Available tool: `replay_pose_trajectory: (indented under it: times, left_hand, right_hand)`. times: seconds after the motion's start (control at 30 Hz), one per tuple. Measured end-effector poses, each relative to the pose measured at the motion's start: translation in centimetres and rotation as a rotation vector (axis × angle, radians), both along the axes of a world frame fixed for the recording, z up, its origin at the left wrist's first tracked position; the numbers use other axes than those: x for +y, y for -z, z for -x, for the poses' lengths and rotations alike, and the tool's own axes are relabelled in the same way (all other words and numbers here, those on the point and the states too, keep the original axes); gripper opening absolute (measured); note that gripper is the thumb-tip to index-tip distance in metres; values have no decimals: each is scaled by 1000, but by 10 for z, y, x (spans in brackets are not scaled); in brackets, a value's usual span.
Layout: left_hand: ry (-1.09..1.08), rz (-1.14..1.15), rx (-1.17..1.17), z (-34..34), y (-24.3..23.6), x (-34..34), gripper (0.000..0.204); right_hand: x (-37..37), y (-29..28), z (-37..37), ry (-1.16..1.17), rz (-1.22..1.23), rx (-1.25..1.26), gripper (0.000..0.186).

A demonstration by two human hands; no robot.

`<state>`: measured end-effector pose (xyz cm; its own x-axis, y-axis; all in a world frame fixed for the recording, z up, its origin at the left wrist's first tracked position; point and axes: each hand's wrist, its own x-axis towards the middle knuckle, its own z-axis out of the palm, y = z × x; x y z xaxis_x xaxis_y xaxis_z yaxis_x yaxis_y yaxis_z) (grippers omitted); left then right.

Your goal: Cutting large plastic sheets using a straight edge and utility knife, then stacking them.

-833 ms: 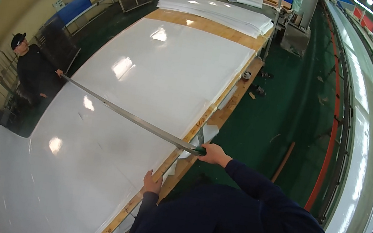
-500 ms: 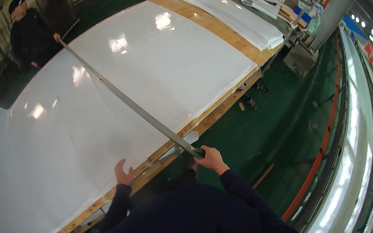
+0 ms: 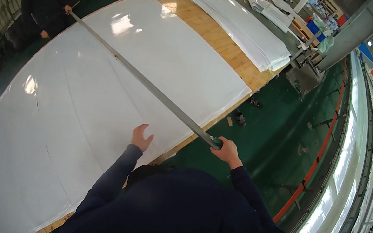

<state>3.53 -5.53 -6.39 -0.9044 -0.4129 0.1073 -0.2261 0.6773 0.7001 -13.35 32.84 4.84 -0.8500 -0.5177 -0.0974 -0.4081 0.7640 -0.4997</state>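
Observation:
A long grey metal bar (image 3: 147, 84) stretches across a large glossy white sheet (image 3: 104, 84) on a wooden table (image 3: 218, 41). My right hand (image 3: 227, 151) grips the near end of the bar just past the table's edge. My left hand (image 3: 142, 137) rests flat on the sheet near the edge, fingers spread. At the far side a person in dark clothes and a cap (image 3: 43, 3) holds the bar's other end.
A stack of white sheets (image 3: 240, 25) lies at the far end of the table. The floor (image 3: 272, 130) to the right is green, with small bits of debris. Clutter and boxes stand at the back right; a red rail runs along the right wall.
My left hand has moved up from the table's edge onto the white sheet. The view has swung so the bar and the far person sit higher and further left.

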Motion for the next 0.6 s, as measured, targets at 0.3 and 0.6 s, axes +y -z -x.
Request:
replay_pose_trajectory:
  times: [0.3,0.6]
  left_hand:
    - [-136,-135,-73,105,2,55,56]
    - [-397,-177,-202,214,4,138,56]
  right_hand:
    - [59,21,188,8,-63,10,65]
    - [166,20,400,42,-155,37,66]
